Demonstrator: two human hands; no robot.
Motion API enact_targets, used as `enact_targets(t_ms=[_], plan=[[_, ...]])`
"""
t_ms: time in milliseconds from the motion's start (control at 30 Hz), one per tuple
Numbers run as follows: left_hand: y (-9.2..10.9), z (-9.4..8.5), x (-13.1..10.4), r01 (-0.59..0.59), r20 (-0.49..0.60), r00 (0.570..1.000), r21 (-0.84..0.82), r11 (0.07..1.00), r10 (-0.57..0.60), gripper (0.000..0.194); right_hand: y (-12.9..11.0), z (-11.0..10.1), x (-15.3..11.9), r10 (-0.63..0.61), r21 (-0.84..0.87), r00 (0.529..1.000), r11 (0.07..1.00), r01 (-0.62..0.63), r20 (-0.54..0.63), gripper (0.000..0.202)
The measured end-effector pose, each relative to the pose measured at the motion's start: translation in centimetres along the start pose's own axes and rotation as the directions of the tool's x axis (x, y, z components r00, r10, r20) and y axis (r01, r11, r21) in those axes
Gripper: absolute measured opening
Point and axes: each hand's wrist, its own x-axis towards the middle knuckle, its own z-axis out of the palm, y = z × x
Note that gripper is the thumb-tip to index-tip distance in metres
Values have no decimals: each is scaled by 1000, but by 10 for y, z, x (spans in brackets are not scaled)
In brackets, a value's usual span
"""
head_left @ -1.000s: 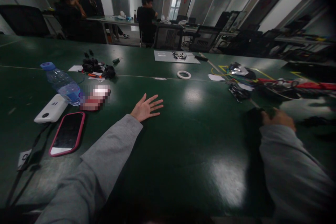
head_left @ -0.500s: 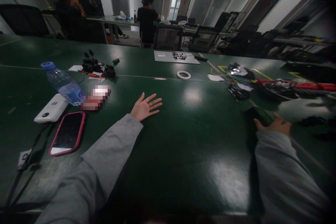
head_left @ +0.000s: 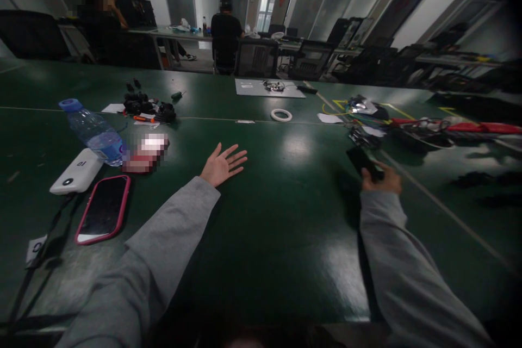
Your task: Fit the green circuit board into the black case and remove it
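My left hand [head_left: 223,165] lies palm up over the green table [head_left: 281,217], fingers spread, holding nothing. On the right, my right hand [head_left: 381,178] grips a dark, flat smartphone [head_left: 362,162] by its near end, thumb on the left side and fingers on the other. The phone is tilted and appears raised above the table, with a shadow beneath it. To the left of my left hand lie a smartphone in a pink case [head_left: 104,209], a white power bank [head_left: 77,171] with a cable, and a blurred-out red item [head_left: 144,155].
A blue-capped water bottle [head_left: 92,130] leans over on its side by the power bank. Farther back are black parts [head_left: 149,109], a screwdriver [head_left: 177,95], a white tape roll [head_left: 281,115] and a grey board [head_left: 253,88]. Tangled wires [head_left: 367,111] lie at right. Two people sit beyond.
My right hand has moved left with the smartphone and lifted it, showing more of it. My left hand stays spread in place. The view has shifted slightly.
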Motion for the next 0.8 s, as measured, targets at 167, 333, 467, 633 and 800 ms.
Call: enact_targets(t_ms=[167, 333, 467, 633, 800], plan=[[-1, -4, 2, -24, -41, 999, -5, 1000, 24, 64, -118, 59, -50, -9, 690, 942, 683, -240, 336, 56], [-7, -10, 5, -33, -47, 998, 23, 999, 34, 43, -210, 98, -112, -210, 527, 532, -85, -845, 820, 54], [-12, -6, 5, -85, -52, 995, 67, 994, 88, 35, -232, 108, -144, -313, 279, 341, -227, -933, 886, 37], [-14, 4, 3, -124, -105, 985, 129, 984, 138, 44, -229, 108, -150, -390, 216, 289, -222, -951, 874, 35], [-15, 2, 5, -186, -139, 967, 192, 964, 214, 52, -229, 107, -145, -397, 308, 327, -113, -945, 857, 39]])
